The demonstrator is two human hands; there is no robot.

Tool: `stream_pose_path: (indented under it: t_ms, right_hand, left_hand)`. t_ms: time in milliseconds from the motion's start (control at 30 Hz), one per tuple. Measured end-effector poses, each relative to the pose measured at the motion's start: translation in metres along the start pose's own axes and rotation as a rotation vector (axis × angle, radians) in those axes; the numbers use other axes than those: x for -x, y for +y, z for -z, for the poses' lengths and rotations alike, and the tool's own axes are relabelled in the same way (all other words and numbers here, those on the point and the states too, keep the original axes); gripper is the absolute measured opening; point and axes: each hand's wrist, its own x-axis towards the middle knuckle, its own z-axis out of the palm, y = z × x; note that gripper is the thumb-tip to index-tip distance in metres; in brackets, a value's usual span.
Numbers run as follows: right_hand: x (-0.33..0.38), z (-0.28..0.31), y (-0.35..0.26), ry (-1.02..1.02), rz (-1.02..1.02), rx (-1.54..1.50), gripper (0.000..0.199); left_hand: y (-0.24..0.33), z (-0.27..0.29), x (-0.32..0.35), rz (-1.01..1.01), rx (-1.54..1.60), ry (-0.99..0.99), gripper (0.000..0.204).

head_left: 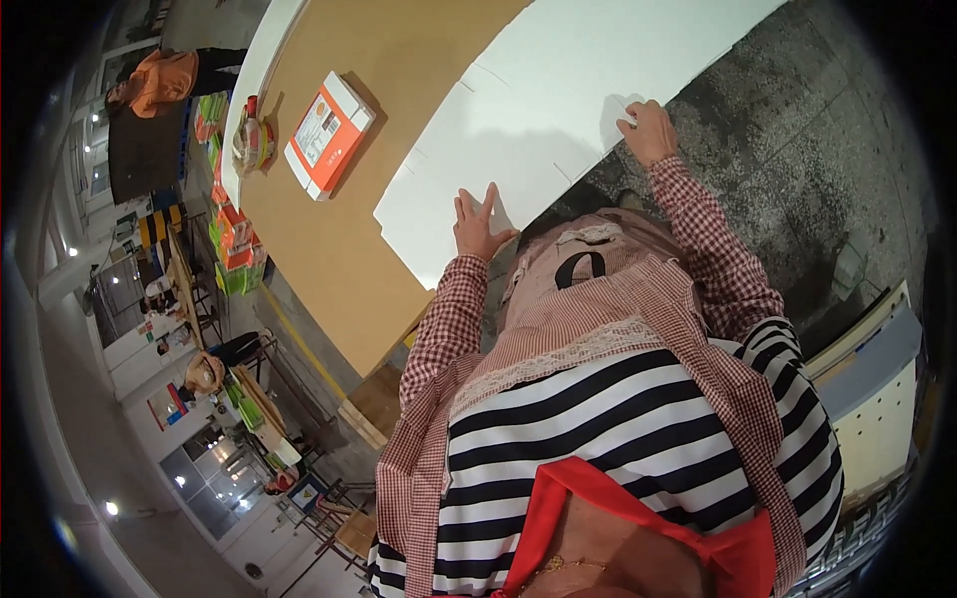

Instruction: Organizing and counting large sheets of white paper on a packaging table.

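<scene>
A large white sheet, apparently flat card with short slits or creases along its sides, lies across the table in front of me and reaches its near edge. My left hand rests on its near left part, fingers spread and nothing held. Farther right, at the sheet's near edge, is my right hand. Its fingers are bent, with the thumb apart from the index finger, and I see nothing between them. Checked sleeves cover both forearms.
An orange and white box lies on the brown tabletop left of the sheet. Beyond it sit a tape roll and a small red item. Stacked green and orange packages stand past the table. A person in orange is far left.
</scene>
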Motion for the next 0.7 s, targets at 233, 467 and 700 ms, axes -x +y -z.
stream_pose_path:
  t_ms: [233,467,700]
  right_hand:
    - [-0.029,0.005,0.001,-0.322,-0.181,-0.625,0.033]
    - [-0.041,-0.016,0.009,-0.151,0.092,0.013,0.033]
    - [-0.04,-0.02,0.011,-0.152,0.094,0.093,0.029]
  left_hand:
    - [-0.007,-0.005,0.003,0.015,0.04,-0.028,0.113]
    - [-0.008,-0.003,0.003,-0.01,0.044,-0.025,0.112]
    - [-0.004,-0.001,-0.001,-0.021,0.022,-0.055,0.11]
